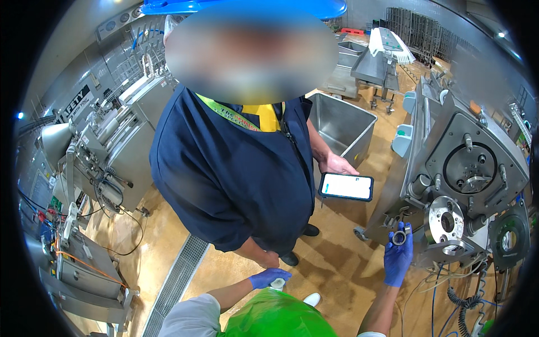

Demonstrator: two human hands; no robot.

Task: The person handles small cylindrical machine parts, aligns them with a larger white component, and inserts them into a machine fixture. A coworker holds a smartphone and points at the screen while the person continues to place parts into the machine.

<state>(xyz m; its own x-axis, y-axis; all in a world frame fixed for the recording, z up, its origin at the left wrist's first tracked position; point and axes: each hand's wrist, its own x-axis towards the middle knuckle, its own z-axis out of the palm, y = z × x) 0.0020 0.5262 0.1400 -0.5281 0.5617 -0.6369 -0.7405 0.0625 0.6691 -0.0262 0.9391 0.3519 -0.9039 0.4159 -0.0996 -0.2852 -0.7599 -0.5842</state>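
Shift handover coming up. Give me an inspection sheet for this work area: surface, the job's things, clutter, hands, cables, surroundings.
Surface: tan floor, stained, with a grated drain channel running across it.
Job's things: small metal ring held up beside the open steel machine.
Clutter: green bag at the lower edge.
Hands: right hand, blue glove, grips the ring; left hand, blue glove, rests on a small white object, hard to identify.
Cables: loose and coiled cables under the machine; orange cable on the left equipment.
Surroundings: a person in a dark jacket holding a lit phone; steel bin behind.
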